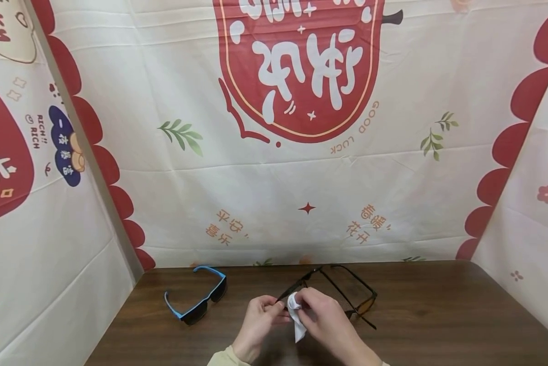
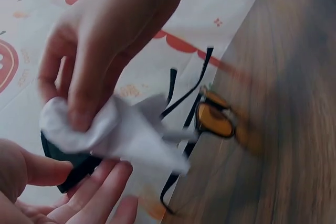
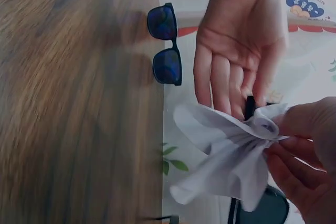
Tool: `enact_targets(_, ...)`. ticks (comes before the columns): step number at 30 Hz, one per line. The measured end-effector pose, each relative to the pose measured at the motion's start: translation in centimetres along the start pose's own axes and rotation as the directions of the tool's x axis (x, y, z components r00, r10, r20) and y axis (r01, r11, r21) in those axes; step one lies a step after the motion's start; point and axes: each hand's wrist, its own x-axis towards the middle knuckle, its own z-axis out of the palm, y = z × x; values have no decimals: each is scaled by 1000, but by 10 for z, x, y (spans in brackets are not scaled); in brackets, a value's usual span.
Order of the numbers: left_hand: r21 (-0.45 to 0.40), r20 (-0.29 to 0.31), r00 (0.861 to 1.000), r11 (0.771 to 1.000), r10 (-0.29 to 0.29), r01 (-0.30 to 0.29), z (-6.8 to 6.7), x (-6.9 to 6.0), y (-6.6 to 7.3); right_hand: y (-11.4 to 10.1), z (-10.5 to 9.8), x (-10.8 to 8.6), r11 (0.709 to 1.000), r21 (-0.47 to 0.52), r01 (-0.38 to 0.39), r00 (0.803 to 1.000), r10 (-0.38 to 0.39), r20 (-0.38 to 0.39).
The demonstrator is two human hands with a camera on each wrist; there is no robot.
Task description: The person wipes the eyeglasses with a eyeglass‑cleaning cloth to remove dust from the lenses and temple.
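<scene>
My left hand pinches one end of a pair of black sunglasses between thumb and fingers, above the table. My right hand grips a bunched white cloth against the frame, and its loose corner hangs down. In the left wrist view, the cloth covers much of the sunglasses, leaving a dark lens edge beside the left thumb. From the right wrist, another dark lens shows below the cloth. Fingers and cloth hide the middle of the sunglasses.
Blue-armed sunglasses with dark lenses stand on the brown table at the left. Black-framed glasses with amber lenses lie just beyond the right hand. A printed white curtain hangs along the table's back edge.
</scene>
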Motion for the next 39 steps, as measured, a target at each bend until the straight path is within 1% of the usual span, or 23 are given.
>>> enact_targets(5, -8, -37, 999, 1000, 5, -6, 7, 0, 1, -6, 9, 1, 1000, 25, -7, 997, 9, -77)
enact_targets(10, -49, -65, 998, 999, -17, 14, 10, 1, 2, -9, 17, 0, 999, 35, -24, 987, 29, -156)
enact_targets(13, -64, -70, 997, 998, -19, 14, 10, 2, 1, -10, 18, 0, 999, 35, -23, 982, 29, -184)
enact_targets(17, -70, -62, 998, 998, -6, 2, 8, 2, 4, -9, 13, 0, 1000, 12, -26, 979, 28, -200)
enact_targets(23, -100, -10, 999, 994, 38, -39, 1, 1, 10, 0, 0, -2, 998, -63, -26, 982, 14, -189)
enact_targets(25, -101, -4, 999, 994, 46, -46, -3, 1, 11, 5, -5, -4, 996, -82, -23, 982, 7, -188)
enact_targets(29, -83, -9, 999, 995, 54, -54, -10, 2, 12, 14, -13, -8, 992, -120, -25, 980, 0, -197)
enact_targets(34, -30, -12, 997, 997, 74, -75, -17, 1, 14, 24, -21, -13, 987, -153, -47, 977, 13, -215)
enact_targets(39, -28, -27, 997, 997, 71, -72, -27, 1, 16, 30, -32, -15, 983, -171, -65, 972, 24, -235)
